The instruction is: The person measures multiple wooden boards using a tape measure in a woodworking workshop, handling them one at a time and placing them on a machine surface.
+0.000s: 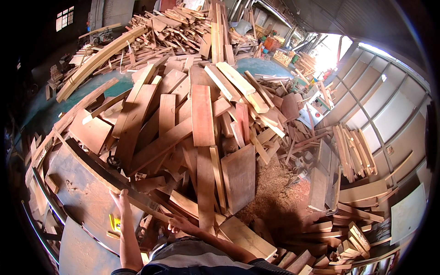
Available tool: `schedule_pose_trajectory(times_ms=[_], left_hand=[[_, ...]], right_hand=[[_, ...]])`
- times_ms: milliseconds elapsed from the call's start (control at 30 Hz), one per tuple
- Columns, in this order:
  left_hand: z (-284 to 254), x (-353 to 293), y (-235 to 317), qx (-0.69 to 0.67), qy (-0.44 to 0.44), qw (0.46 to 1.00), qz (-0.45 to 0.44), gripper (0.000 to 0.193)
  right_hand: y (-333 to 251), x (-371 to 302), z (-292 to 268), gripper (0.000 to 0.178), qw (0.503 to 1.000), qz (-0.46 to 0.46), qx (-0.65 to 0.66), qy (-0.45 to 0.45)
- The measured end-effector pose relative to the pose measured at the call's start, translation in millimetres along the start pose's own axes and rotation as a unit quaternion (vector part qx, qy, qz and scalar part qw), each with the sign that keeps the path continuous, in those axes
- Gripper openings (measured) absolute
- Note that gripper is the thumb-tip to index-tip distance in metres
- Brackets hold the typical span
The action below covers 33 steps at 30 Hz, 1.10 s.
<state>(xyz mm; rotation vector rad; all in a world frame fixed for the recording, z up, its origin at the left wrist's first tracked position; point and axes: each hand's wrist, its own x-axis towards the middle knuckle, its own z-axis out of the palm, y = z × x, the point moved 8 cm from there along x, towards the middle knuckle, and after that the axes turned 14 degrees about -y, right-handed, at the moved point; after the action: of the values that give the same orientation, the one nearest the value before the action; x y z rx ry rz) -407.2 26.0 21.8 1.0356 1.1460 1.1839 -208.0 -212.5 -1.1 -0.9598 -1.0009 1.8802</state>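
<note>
A long narrow wooden board (94, 170) slants from the far left toward my body, over the edge of a dusty flat worktable. My left hand (121, 201) grips the board partway along, its fingers closed at the near edge. Around the near end, my right hand (179, 223) has its fingers curled against the wood. A yellow tape measure (115, 223) lies on the worktable (75, 195), close to my left forearm. Beyond the board, a small dark handwheel (113, 161) shows among the timber.
A big heap of loose planks (201, 117) rises in front of me. Wood shavings (275, 192) cover the floor to the right, beside a stack of offcuts (353, 243). More planks (355, 153) lean against the right wall. Another timber pile (178, 30) stands far back.
</note>
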Motion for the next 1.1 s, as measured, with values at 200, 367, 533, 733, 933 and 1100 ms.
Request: schedule_pose_trajectory(times_ms=[200,367,533,733,933,1100], left_hand=[[3.4,-4.0,2.5,-0.023,0.002,1.000,-0.006,0.064],[2.7,-0.9,1.9,0.005,-0.004,1.000,-0.002,0.071],[-2.4,-0.3,-4.3,0.002,0.024,1.000,-0.005,0.074],[0.6,-2.3,-2.0,-0.002,0.019,1.000,-0.010,0.071],[0.7,-1.2,-0.7,0.002,0.005,1.000,-0.015,0.071],[4.2,-4.2,4.8,-0.001,0.002,1.000,-0.012,0.072]], right_hand=[[0.8,-0.2,-0.9,0.074,1.000,0.005,0.004,-0.002],[1.5,0.5,-1.8,0.074,1.000,-0.003,0.004,-0.010],[4.2,2.2,-2.8,0.074,1.000,0.004,0.002,-0.009],[5.0,1.7,-3.0,0.074,1.000,0.009,0.004,-0.005],[-1.1,-0.1,-1.6,0.074,1.000,0.015,-0.017,-0.001],[4.0,0.9,-4.3,0.075,1.000,0.017,-0.015,-0.001]])
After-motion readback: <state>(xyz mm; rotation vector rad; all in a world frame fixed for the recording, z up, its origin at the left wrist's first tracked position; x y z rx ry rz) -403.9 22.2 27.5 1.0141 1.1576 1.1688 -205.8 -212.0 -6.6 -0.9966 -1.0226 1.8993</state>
